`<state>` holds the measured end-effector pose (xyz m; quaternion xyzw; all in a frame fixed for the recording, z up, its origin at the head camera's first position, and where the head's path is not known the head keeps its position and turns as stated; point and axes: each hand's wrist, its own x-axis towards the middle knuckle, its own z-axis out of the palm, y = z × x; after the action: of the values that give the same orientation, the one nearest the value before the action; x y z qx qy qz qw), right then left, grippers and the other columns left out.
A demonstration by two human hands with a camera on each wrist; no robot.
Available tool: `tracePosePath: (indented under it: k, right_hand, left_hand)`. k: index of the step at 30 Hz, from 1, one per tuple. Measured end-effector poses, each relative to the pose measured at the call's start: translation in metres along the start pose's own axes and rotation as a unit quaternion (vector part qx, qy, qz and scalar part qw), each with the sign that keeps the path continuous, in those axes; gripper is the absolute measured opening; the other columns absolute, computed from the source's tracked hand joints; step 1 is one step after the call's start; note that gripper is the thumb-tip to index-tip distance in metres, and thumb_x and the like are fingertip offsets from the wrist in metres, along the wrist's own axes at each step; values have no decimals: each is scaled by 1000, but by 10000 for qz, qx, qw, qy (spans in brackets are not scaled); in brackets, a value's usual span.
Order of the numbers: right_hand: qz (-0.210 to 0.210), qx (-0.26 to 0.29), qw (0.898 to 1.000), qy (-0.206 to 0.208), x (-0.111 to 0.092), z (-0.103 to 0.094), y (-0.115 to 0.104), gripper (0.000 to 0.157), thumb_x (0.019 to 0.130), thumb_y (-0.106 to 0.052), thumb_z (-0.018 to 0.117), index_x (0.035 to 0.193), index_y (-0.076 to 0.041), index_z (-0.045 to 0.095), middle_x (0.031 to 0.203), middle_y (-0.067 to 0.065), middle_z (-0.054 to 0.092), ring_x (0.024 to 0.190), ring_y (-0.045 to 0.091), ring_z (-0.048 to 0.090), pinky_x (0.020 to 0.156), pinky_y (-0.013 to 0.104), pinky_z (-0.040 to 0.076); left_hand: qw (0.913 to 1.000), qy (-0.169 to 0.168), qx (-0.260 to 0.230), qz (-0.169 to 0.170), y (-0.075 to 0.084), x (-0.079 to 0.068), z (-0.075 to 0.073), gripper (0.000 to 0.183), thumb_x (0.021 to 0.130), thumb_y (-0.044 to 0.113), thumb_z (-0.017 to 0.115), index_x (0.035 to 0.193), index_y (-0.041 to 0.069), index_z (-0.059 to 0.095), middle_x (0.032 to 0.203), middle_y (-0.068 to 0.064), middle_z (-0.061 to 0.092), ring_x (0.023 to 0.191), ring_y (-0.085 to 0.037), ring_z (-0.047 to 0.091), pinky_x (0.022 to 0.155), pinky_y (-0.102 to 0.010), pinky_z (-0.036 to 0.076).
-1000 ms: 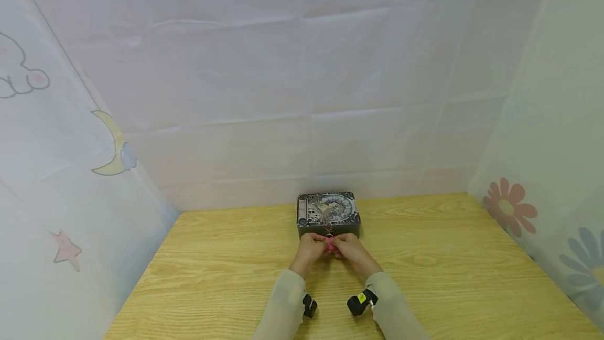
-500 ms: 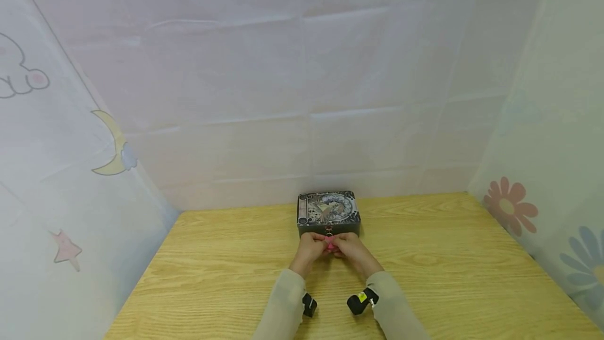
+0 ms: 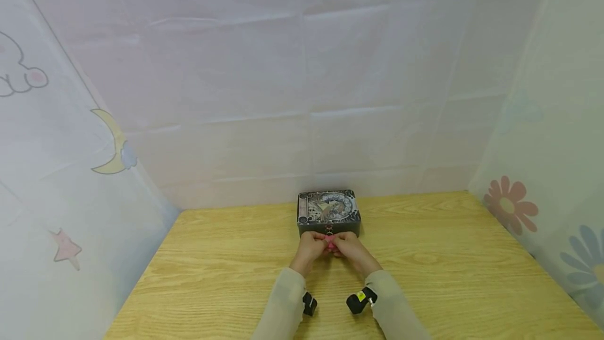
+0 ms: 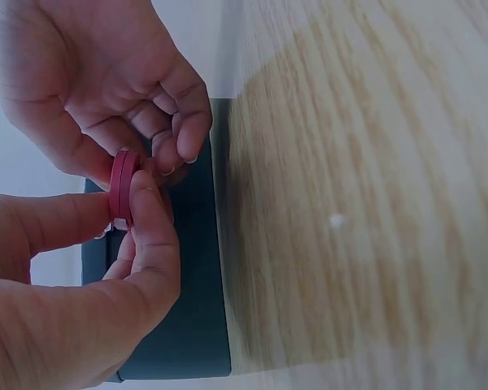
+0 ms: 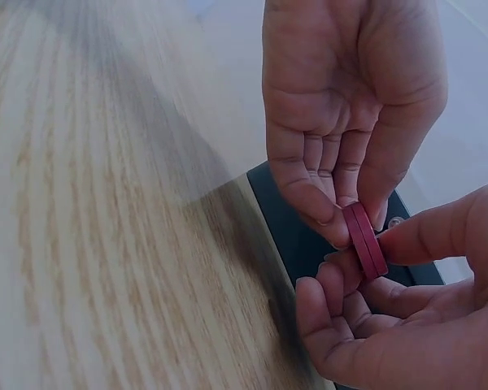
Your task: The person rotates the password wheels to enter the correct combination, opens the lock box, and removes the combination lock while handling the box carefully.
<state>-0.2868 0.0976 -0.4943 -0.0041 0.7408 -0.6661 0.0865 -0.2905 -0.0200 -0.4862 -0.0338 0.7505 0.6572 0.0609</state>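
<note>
A small pink padlock [image 3: 330, 241] hangs by its metal shackle at the front of a dark tin box [image 3: 329, 208] with an ornate picture on its lid, which is down. My left hand [image 3: 309, 249] pinches the padlock's left side between thumb and fingers. From the other side my right hand [image 3: 352, 250] pinches it too. Seen edge-on in the left wrist view, the padlock [image 4: 122, 187] shows a layered red body. The fingers cover most of its faces in the right wrist view, where only the padlock's edge [image 5: 364, 241] shows plainly.
The box stands on a wooden table [image 3: 226, 266], close to the pale cloth backdrop [image 3: 245, 119] behind it. Printed cloths flank the table left and right. Black wrist cameras [image 3: 362, 300] sit at both sleeves.
</note>
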Motion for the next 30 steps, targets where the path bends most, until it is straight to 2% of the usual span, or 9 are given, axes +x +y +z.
tracePosePath:
  k: [6, 15, 18, 30]
  right_hand:
    - [63, -62, 10000, 44, 0, 1, 1, 23, 87, -4, 42, 92, 11, 59, 77, 10, 59, 70, 19, 56, 67, 35, 50]
    - [140, 305, 9994, 30, -1, -2, 0, 24, 87, -6, 44, 92, 12, 60, 76, 8, 61, 69, 15, 56, 67, 32, 49]
    - [139, 340, 9993, 0, -8, -1, -8, 24, 87, -5, 45, 93, 13, 59, 78, 12, 61, 70, 18, 56, 69, 34, 49]
    - [132, 145, 9998, -55, -2, -2, 1, 24, 88, -6, 44, 96, 12, 58, 82, 10, 60, 72, 18, 57, 69, 33, 50]
  left_hand:
    - [10000, -8, 21, -37, 0, 0, -1, 10, 80, -7, 54, 88, -13, 56, 80, -15, 59, 65, -18, 61, 63, -33, 53]
    - [10000, -12, -22, -54, -1, 1, -1, 11, 81, -6, 56, 89, -13, 56, 80, -16, 59, 64, -19, 62, 62, -32, 53]
    - [10000, -30, -19, -64, 0, 0, -1, 12, 81, -6, 56, 90, -13, 56, 79, -16, 59, 65, -19, 62, 63, -32, 53]
    - [10000, -3, -34, -23, 1, 0, 0, 11, 80, -8, 55, 89, -14, 54, 81, -16, 57, 65, -19, 61, 63, -33, 53]
